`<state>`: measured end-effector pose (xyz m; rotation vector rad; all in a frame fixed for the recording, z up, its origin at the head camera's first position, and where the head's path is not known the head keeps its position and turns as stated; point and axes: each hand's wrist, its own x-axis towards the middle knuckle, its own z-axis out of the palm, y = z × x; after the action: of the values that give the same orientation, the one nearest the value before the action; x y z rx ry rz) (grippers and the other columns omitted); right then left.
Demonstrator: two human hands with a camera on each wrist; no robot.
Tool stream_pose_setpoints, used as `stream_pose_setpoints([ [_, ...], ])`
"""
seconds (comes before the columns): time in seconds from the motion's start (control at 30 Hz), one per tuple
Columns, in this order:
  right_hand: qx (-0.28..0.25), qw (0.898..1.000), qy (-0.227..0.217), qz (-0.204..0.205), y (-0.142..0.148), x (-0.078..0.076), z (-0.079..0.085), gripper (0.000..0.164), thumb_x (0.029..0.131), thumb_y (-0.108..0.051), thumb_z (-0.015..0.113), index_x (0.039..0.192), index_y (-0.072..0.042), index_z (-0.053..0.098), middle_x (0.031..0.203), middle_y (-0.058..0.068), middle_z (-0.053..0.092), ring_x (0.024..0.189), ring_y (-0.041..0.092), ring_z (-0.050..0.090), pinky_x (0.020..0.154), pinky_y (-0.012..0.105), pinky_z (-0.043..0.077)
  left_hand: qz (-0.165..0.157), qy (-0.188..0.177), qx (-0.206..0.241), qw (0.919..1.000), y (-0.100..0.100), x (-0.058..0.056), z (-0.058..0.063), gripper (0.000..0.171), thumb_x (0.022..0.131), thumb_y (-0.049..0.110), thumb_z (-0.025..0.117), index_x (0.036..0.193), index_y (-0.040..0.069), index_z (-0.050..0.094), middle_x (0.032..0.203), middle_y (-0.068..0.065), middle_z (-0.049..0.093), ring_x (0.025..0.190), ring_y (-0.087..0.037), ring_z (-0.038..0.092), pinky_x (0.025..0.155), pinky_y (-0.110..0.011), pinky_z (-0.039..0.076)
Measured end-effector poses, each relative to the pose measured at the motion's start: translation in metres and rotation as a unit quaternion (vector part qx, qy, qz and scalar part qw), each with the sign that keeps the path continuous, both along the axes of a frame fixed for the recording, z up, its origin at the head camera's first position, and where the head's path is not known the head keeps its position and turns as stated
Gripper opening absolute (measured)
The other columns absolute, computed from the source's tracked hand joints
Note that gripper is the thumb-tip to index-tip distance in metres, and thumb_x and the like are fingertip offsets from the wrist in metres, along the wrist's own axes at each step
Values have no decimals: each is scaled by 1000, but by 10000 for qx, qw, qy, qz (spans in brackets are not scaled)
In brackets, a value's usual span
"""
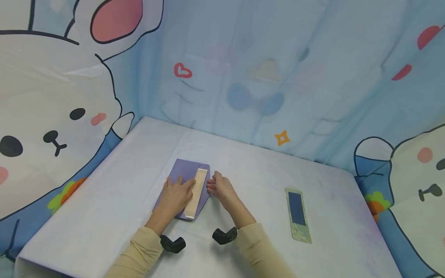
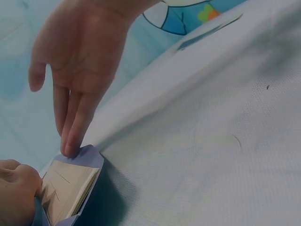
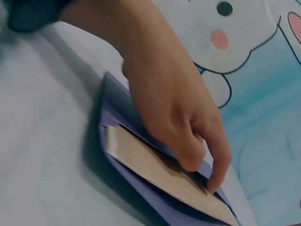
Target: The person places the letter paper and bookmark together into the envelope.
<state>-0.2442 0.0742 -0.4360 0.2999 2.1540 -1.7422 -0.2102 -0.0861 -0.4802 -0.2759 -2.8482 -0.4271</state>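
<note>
A purple paper sheet (image 1: 187,166) with folded edges lies on the table, and a long, flat beige block (image 1: 196,193) rests on it. In the left wrist view the block (image 2: 66,186) shows thin layers along its side. My left hand (image 1: 176,197) presses on the sheet and block with its fingers spread; the right wrist view shows this hand (image 3: 174,103) with fingertips on the block's top. Beside the sheet's right edge is my right hand (image 1: 222,189). In the left wrist view that hand (image 2: 84,66) has extended fingers reaching the sheet's edge.
A flat green-bordered packet (image 1: 301,234) with a dark blue rectangle lies right of the hands on the white table (image 1: 257,173). Black wrist devices (image 1: 225,235) stick out inward from both wrists. A cartoon-printed curtain (image 1: 208,108) stands behind the table.
</note>
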Motion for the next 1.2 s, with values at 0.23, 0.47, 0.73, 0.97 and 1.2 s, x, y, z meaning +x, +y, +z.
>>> stream_pose_setpoints([
  [0.23, -794, 9963, -177, -291, -2, -23, 0, 66, 97, -43, 17, 136, 9, 28, 129, 25, 48, 119, 30, 50, 96, 34, 42, 50, -57, -12, 10000, 1, -2, -4, 35, 90, 30, 46, 124, 27, 53, 125, -21, 53, 112, -59, 41, 92, -61, 35],
  [0.47, -918, 9942, -296, -474, -6, -30, -2, 65, 97, -42, 18, 136, 9, 29, 128, 24, 49, 118, 29, 51, 95, 32, 43, 80, 3, -92, 9999, 3, -1, -5, 34, 90, 30, 47, 124, 28, 53, 124, -19, 55, 111, -58, 41, 90, -61, 36],
  [0.73, -1067, 9927, -278, -485, -14, -35, -1, 64, 97, -41, 18, 135, 10, 29, 127, 24, 49, 117, 29, 51, 96, 33, 42, 114, -22, -92, 9999, 2, -2, -3, 34, 90, 29, 47, 123, 28, 53, 122, -17, 56, 111, -57, 42, 90, -61, 36],
  [0.97, -963, 9939, -330, -432, -13, -30, -4, 64, 97, -41, 19, 136, 9, 29, 127, 22, 49, 118, 28, 51, 96, 32, 42, 68, -4, -75, 9999, 2, -1, -2, 34, 90, 29, 48, 123, 27, 53, 122, -18, 56, 111, -57, 42, 90, -62, 36],
  [1.2, -855, 9957, -313, -167, -9, -14, -10, 63, 97, -41, 21, 134, 8, 32, 126, 21, 51, 116, 27, 52, 94, 32, 44, 108, -235, -125, 9996, 2, -3, 0, 36, 91, 30, 46, 126, 27, 51, 126, -18, 53, 114, -56, 40, 92, -62, 34],
])
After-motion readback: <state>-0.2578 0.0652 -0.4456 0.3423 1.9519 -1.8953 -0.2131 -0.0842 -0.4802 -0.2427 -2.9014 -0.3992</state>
